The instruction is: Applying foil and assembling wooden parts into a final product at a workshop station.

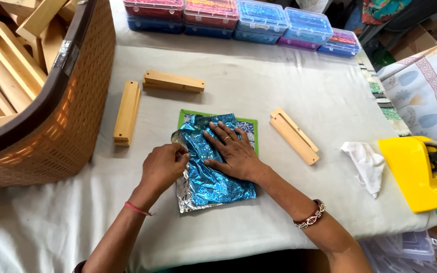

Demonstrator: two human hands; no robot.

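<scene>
White cloth covers your table; your right hand flattens the blue foil, fingers spread, while your left hand pinches its edge.

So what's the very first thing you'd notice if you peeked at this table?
The shiny blue foil sheet in the middle jumps out first, crinkled, with the right hand pressed flat on it and the left hand pinching its silver edge. Next, the bright yellow tape dispenser at the right edge, beside a white cloth. On the left, a big woven basket is full of wooden blocks.
</scene>
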